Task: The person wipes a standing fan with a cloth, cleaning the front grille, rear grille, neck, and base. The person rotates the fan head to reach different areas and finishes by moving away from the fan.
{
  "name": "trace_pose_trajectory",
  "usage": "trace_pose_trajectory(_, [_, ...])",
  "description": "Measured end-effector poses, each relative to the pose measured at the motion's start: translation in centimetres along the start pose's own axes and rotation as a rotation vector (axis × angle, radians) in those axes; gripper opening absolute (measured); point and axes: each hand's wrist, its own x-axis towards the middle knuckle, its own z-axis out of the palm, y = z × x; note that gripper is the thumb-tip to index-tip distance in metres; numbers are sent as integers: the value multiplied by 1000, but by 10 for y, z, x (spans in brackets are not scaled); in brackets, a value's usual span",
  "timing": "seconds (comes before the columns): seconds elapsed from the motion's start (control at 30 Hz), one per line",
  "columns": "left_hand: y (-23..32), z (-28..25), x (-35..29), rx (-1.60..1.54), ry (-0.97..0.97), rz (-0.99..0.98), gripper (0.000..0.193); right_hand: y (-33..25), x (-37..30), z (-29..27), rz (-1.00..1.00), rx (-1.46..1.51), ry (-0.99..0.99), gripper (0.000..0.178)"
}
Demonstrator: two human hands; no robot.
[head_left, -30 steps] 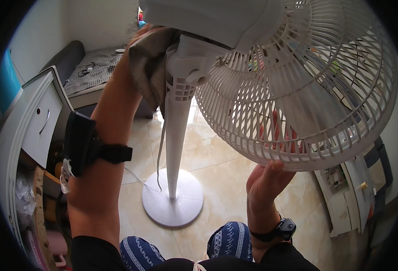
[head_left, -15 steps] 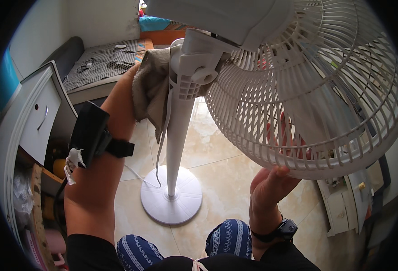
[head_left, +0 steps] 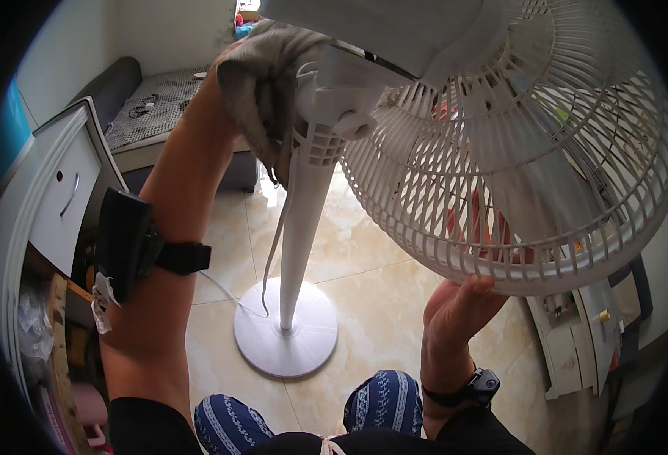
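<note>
A white pedestal fan stands before me, its round base [head_left: 285, 341] on the floor and its pole [head_left: 304, 235] rising to a tilted head. My right hand [head_left: 463, 307] grips the lower rim of the fan's cage [head_left: 425, 182], thumb on the near side, fingers showing through the bars. My left hand [head_left: 228, 106] is raised beside the motor housing [head_left: 395, 34], holding a grey-brown cloth [head_left: 262, 80] that hides its fingers. The cloth lies against the fan's neck [head_left: 334, 106]. A white power cord [head_left: 277, 235] hangs along the pole.
A white cabinet [head_left: 65, 189] with a drawer, above shelves, stands at the left. A couch [head_left: 141, 121] with a checked cover is at the far left. A small white drawer unit [head_left: 569, 353] stands at the right. Tiled floor [head_left: 372, 250] surrounds the base.
My left hand and the cloth have moved up along the fan's neck toward the motor housing. The fan head has shifted slightly; my right hand keeps its grip on the rim.
</note>
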Motion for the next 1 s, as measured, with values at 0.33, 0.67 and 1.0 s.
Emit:
trace_pose_trajectory(0.33, [10, 41, -67, 42, 83, -41, 36, -4, -3, -3, -9, -124, 2, 82])
trace_pose_trajectory(0.67, [17, 33, -78, 178, 141, -260, 33, -9, 0, -5, 32, 62, 25, 80])
trace_pose_trajectory(1.0, [-23, 9, -87, 21, -71, -981, 23, 1, 6, -9, -7, 8, -54, 80])
